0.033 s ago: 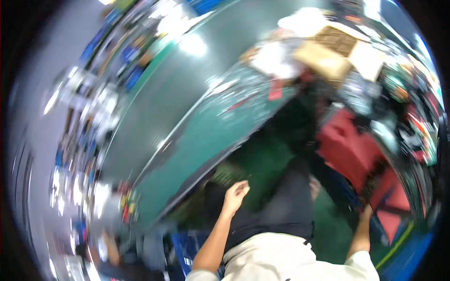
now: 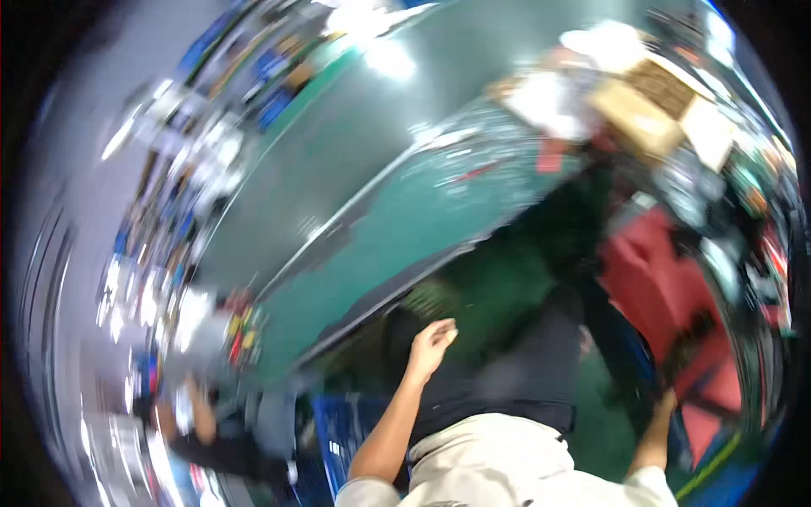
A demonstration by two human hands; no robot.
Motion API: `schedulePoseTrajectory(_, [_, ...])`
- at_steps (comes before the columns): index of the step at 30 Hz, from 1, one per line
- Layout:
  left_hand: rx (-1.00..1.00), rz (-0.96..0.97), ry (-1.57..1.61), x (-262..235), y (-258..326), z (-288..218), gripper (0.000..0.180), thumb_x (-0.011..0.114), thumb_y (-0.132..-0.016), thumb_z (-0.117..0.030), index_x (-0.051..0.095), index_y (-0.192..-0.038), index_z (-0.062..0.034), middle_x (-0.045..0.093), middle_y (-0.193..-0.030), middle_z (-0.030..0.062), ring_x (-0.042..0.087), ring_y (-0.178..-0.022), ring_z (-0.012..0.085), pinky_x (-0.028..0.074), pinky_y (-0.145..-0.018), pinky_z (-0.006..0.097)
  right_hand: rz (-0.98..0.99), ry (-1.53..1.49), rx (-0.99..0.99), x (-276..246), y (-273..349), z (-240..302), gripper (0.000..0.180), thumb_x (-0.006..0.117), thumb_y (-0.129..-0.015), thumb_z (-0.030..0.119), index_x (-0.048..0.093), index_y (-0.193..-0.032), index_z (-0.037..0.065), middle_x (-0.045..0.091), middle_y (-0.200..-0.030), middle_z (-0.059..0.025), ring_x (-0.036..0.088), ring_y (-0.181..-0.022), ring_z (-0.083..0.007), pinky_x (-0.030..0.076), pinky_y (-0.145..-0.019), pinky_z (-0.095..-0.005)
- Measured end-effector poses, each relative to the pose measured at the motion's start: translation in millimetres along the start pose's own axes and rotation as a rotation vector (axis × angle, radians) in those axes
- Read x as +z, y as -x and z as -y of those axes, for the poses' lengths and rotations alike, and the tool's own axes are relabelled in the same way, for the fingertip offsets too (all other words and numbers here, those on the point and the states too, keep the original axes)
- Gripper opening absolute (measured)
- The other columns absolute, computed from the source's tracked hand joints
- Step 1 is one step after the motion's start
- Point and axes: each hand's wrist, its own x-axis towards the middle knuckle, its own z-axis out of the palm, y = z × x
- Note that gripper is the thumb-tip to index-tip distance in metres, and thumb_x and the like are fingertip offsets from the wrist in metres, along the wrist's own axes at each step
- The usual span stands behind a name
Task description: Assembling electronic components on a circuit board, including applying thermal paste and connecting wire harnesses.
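Observation:
My left hand [image 2: 432, 345] is held in front of my body above my dark trousers [image 2: 507, 376]. Its fingers are curled in toward the thumb, and I see nothing in them. Low on the right, my right hand [image 2: 666, 402] is at the near edge of a red sheet-like thing or container [image 2: 655, 258], beside a dark strip. Whether it touches that edge is not clear. Its fingers are blurred and partly hidden.
A long green workbench [image 2: 389, 253] runs diagonally ahead, with clear plastic bags [image 2: 490, 156] on it. An open cardboard box [image 2: 638, 118] stands at the far right. A blue crate [image 2: 334, 439] is beside me on the left; another person's arm [image 2: 201, 414] shows further left.
The whole view has turned a little, so the bench, box and red thing sit further right. My left hand stays curled in nearly the same place before my body.

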Motion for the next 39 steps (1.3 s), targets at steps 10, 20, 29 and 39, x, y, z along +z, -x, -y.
schedulePoseTrajectory(10, [0.11,-0.93,0.089,-219,139,48,0.029,0.071,-0.089,-0.009,0.065,-0.116,-0.0015,0.069,-0.109,0.0074,0.065,-0.098,0.0141,0.05,-0.088,0.027,0.259,1.147,-0.225,184,20,-6,0.046,0.058,-0.091,0.019,0.049,-0.132,-0.002,0.057,-0.129,-0.02,0.053,-0.118,-0.0364,0.043,-0.1,-0.0459])
schedulePoseTrajectory(20, [0.317,-1.296,-0.696,-422,85,51,0.038,0.072,-0.081,-0.006,0.06,-0.117,-0.0047,0.058,-0.114,0.0149,0.055,-0.112,0.0339,0.044,-0.096,0.042,0.056,1.713,-0.621,246,92,-54,0.059,0.068,-0.081,0.0,0.043,-0.134,-0.01,0.048,-0.137,-0.0293,0.049,-0.124,-0.0409,0.038,-0.106,-0.0414])
schedulePoseTrajectory(29, [-0.117,-0.914,-0.834,-587,-20,63,0.052,0.07,-0.083,-0.036,0.058,-0.121,-0.0026,0.063,-0.114,0.0224,0.06,-0.108,0.0401,0.049,-0.09,0.049,0.3,1.693,-0.471,331,137,-62,0.077,0.07,-0.084,0.019,0.031,-0.144,-0.009,0.046,-0.141,-0.0249,0.045,-0.13,-0.0332,0.034,-0.11,-0.0363])
schedulePoseTrajectory(39, [-0.34,-0.82,-0.688,-616,-85,86,0.066,0.081,-0.068,-0.037,0.06,-0.119,-0.0013,0.06,-0.121,0.0256,0.059,-0.113,0.0415,0.049,-0.094,0.044,0.204,1.788,-0.558,221,126,-99,0.061,0.07,-0.082,0.028,0.049,-0.131,-0.002,0.06,-0.12,-0.0272,0.059,-0.109,-0.0404,0.046,-0.092,-0.0433])
